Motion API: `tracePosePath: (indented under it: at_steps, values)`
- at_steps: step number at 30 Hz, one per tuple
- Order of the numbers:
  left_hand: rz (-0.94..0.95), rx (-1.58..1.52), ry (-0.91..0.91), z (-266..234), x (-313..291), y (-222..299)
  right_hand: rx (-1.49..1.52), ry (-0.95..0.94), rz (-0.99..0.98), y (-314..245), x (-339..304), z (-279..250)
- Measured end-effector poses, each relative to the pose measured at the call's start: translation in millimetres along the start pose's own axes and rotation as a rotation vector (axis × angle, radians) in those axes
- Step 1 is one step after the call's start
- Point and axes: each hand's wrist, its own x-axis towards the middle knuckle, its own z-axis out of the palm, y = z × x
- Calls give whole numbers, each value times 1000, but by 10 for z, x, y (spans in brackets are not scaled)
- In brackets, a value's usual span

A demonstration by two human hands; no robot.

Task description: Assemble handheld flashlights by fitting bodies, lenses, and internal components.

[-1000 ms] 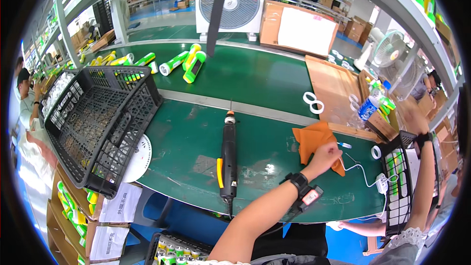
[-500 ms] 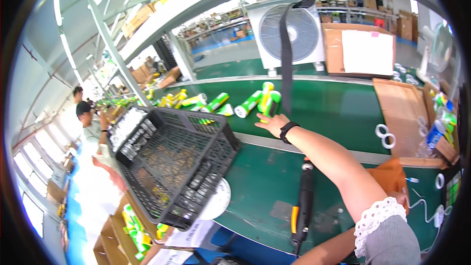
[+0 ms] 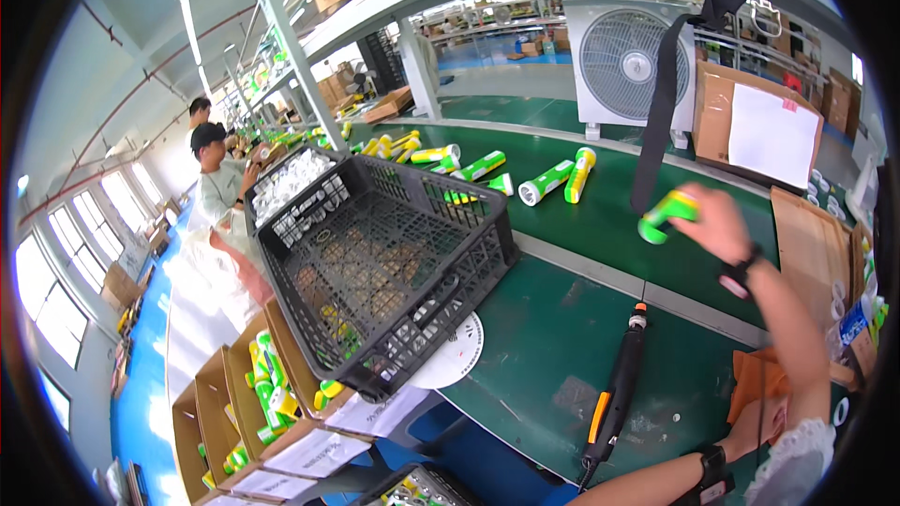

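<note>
Take the black corded power tool (image 3: 616, 389) on the green worktop (image 3: 534, 347) as the clock's centre. Nearest, at about three o'clock, is the left hand (image 3: 771, 420), beside the orange cloth (image 3: 745, 384). The right forearm and the sleeve partly cover this hand, so I cannot tell how far its fingers are open or whether they touch the cloth. It is best kept low there, out of the other arm's way.

At ten o'clock stands the black crate (image 3: 469, 274); a white disc (image 3: 459, 356) shows partly from under it.

Farther up, between twelve and one, the right hand (image 3: 720, 225) holds a green and yellow torch (image 3: 667, 217) above the worktop. Its fingers are closed round one end; the green end sticks out free, tilted down toward eight o'clock. A firm grip nearer the middle would likely steady it better.

The hanging black strap (image 3: 659, 117), at twelve, ends just beside the torch in this view, so give it clearance. Two loose torches (image 3: 580, 175) lie near eleven and would probably roll if knocked.
</note>
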Motion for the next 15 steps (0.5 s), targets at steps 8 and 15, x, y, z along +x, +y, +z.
tracePosePath:
  at_steps: [8,15]
  values:
    - [-266,-822,64,445,233,69,-144,57,65,-317,-2103,-1339]
    - [-381,-810,-177,362,119,339,-174,-351,-128,-235,-2968,-1223]
